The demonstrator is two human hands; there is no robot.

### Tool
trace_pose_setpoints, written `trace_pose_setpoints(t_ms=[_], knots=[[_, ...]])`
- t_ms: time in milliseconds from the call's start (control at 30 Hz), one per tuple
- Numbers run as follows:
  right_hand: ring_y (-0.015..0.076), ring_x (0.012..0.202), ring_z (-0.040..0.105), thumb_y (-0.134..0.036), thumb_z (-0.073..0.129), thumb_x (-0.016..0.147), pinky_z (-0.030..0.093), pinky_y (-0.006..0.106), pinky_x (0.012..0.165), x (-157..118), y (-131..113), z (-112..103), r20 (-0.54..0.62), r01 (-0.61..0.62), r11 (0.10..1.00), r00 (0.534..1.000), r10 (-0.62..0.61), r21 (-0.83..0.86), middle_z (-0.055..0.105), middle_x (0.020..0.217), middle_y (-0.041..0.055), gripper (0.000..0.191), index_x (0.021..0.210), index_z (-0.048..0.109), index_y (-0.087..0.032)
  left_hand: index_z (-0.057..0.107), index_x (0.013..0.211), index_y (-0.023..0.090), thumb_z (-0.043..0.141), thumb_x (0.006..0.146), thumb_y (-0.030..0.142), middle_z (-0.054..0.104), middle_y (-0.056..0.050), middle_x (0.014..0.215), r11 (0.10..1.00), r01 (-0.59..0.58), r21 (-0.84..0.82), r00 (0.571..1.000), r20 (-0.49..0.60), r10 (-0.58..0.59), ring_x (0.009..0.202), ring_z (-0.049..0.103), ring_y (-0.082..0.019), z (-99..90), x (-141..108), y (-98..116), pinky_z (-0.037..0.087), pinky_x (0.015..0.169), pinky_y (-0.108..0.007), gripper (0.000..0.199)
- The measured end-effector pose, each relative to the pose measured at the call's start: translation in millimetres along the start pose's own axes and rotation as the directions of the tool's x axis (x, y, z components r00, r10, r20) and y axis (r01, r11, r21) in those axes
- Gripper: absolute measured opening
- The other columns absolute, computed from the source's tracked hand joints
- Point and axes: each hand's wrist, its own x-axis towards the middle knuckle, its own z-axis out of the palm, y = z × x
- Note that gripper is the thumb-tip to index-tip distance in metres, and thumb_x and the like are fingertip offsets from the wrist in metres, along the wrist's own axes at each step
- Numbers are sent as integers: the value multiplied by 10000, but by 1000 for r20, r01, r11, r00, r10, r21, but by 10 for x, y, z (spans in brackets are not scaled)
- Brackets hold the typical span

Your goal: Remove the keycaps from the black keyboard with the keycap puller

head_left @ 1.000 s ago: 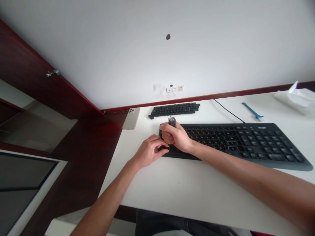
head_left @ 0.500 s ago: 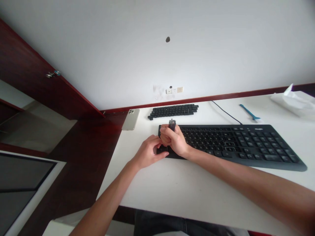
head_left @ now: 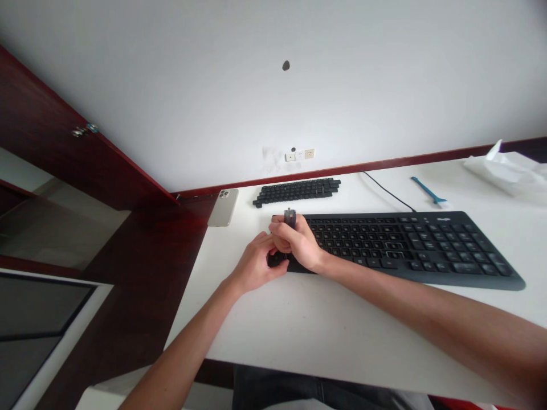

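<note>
My right hand [head_left: 296, 240] is closed around a small dark keycap puller [head_left: 290, 217], whose top sticks out above my fingers. It sits over the left end of a black full-size keyboard [head_left: 410, 245]. My left hand [head_left: 256, 263] rests at that same end, its fingers curled against my right hand. The keys under both hands are hidden, so I cannot tell what my left fingers touch.
Loose black keycaps [head_left: 297, 192] lie in rows behind the keyboard, beside a pale smartphone [head_left: 223, 207]. A blue tool [head_left: 428, 190], a black cable [head_left: 387, 191] and white tissue [head_left: 504, 173] lie on the white desk [head_left: 239, 319]. A dark red cabinet [head_left: 106, 228] stands left.
The whole view has shifted slightly left and tilted. Both hands stay together at the keyboard's left end, and my right hand keeps hold of the puller.
</note>
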Motion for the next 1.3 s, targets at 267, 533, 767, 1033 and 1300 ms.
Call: trace_pose_setpoints(t_ms=[267,533,767,1033,1300], knots=[[70,406,282,-287,622,841,236,241,412,24,100,-91,75,-87,993,994,81,76,343,439,-85,346,572,411,-229,571,840,207,700,830,161,626,-26,859,1000,-15,-8,1000,27,15,806,545,-198,-49,-7,-24,458,717,-323,138],[71,430,286,-361,661,894,225,250,422,-8,149,-49,28,-47,998,999,46,48,365,473,-79,411,597,412,-224,566,831,203,702,815,149,638,-13,850,999,6,-45,999,32,-5,782,580,-183,-52,-13,-28,489,708,-318,147],[76,479,291,-441,690,912,241,264,464,-39,144,-10,56,22,999,998,-20,-38,353,515,-77,468,608,413,-218,612,867,190,725,843,213,703,-51,951,991,87,-104,996,10,-86,893,675,-227,-8,-29,-52,546,728,-328,117],[76,471,277,-421,697,888,226,256,448,3,94,-68,118,-59,998,991,59,-5,349,513,-81,453,616,393,-225,588,792,198,723,829,209,654,-19,831,997,75,-36,997,21,-74,802,620,-193,8,-24,-83,506,666,-299,140],[79,429,324,-309,608,881,330,252,464,37,149,-146,124,-63,997,991,57,45,403,470,-79,336,606,435,-223,659,902,198,764,824,203,646,-32,880,993,70,-92,996,57,-65,815,583,-190,-91,-32,-80,516,742,-328,131]])
